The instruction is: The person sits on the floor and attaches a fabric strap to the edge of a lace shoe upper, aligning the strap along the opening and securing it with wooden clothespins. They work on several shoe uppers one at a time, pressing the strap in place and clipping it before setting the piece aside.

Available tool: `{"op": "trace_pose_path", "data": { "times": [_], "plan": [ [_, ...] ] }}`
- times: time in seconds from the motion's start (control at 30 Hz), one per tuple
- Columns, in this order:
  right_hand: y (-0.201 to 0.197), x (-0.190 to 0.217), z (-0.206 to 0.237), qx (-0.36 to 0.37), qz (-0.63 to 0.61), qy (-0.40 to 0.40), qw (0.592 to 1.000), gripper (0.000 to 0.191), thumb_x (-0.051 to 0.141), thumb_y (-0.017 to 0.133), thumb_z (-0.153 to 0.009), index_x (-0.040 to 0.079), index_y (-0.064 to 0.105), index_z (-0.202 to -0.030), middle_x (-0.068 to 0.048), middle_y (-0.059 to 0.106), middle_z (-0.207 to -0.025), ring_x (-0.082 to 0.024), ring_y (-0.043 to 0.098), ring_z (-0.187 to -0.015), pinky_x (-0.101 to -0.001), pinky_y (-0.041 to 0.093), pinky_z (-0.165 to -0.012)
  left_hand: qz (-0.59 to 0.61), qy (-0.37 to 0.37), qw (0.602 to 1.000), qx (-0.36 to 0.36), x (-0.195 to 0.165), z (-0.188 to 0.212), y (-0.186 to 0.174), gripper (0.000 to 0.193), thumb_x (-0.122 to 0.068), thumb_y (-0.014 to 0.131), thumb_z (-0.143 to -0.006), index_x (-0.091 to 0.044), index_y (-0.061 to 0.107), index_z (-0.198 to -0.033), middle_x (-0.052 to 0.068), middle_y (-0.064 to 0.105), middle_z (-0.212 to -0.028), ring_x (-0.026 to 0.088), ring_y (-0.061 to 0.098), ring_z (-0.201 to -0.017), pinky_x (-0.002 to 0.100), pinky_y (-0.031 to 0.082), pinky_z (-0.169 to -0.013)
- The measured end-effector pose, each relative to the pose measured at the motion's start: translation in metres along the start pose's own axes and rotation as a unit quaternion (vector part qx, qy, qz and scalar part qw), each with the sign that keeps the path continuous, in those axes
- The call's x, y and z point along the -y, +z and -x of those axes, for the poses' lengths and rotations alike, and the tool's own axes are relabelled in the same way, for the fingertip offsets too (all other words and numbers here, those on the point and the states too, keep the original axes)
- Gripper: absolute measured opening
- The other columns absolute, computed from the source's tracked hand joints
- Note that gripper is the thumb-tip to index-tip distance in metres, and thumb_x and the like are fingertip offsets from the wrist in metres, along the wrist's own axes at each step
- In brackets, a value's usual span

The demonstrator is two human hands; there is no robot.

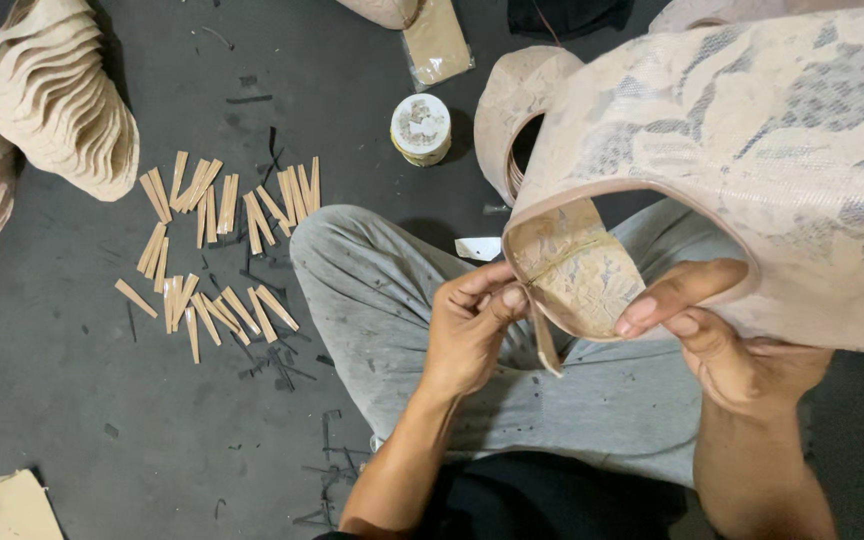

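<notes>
A large beige bag panel (752,150) with a pale grey snakeskin pattern is filling the upper right of the view, hanging over the grey-trousered legs (402,300) of a person sitting on the dark floor (72,400). The right hand (732,340) is gripping the panel's curved lower rim, thumb lying on top of the rim and fingers tucked underneath (so the fingertips below are hidden). The left hand (472,325) is pinching, with fingers drawn together, the edge of the tan lining piece (577,275) showing in the opening, where a narrow strip (545,345) is dangling. At upper left, stacks of cut beige pieces (57,95) are leaning on the floor. Beside them, many short tan strips (217,245) are lying scattered. Farther back, a small round glue tin (420,128) is standing near a flat tan packet (436,42).
</notes>
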State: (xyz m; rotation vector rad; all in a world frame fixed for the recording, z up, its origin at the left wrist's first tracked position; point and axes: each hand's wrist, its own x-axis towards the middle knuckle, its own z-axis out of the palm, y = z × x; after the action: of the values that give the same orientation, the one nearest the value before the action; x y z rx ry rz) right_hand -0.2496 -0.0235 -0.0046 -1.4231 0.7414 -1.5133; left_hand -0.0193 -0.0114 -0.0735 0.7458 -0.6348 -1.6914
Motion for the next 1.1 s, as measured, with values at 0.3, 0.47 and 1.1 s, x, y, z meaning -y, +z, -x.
{"op": "trace_pose_path", "data": {
  "times": [0.3,0.47,1.1],
  "plan": [
    [-0.001,0.003,-0.001,0.017,0.108,-0.018,0.994,0.015,0.0,0.063,-0.098,-0.009,0.059,-0.109,-0.02,0.074,-0.093,-0.025,0.077,-0.078,-0.0369,0.067,-0.075,-0.071,0.036,0.995,-0.061,-0.014,0.003,0.027,0.028,-0.005,0.068,-0.102,0.009,0.069,-0.126,0.014,0.075,-0.112,0.018,0.073,-0.097,0.034,0.063,-0.089],
    [-0.01,-0.004,0.009,0.032,-0.025,0.095,0.995,0.027,0.008,0.06,-0.096,-0.014,0.059,-0.111,-0.022,0.073,-0.099,-0.03,0.075,-0.087,-0.0412,0.062,-0.077,-0.058,0.055,0.993,-0.086,-0.003,-0.002,0.025,0.024,-0.004,0.067,-0.101,0.01,0.069,-0.12,0.015,0.075,-0.107,0.018,0.074,-0.093,0.037,0.066,-0.086],
    [0.037,0.096,-0.008,0.168,0.303,0.12,0.93,0.047,0.039,0.079,-0.077,0.001,0.077,-0.104,-0.008,0.072,-0.1,-0.02,0.073,-0.089,-0.0339,0.06,-0.074,-0.03,0.091,0.976,-0.195,0.059,0.072,-0.014,0.016,-0.012,0.065,-0.103,0.002,0.071,-0.109,0.006,0.073,-0.094,0.015,0.069,-0.086,0.032,0.058,-0.08]
  ]
}}
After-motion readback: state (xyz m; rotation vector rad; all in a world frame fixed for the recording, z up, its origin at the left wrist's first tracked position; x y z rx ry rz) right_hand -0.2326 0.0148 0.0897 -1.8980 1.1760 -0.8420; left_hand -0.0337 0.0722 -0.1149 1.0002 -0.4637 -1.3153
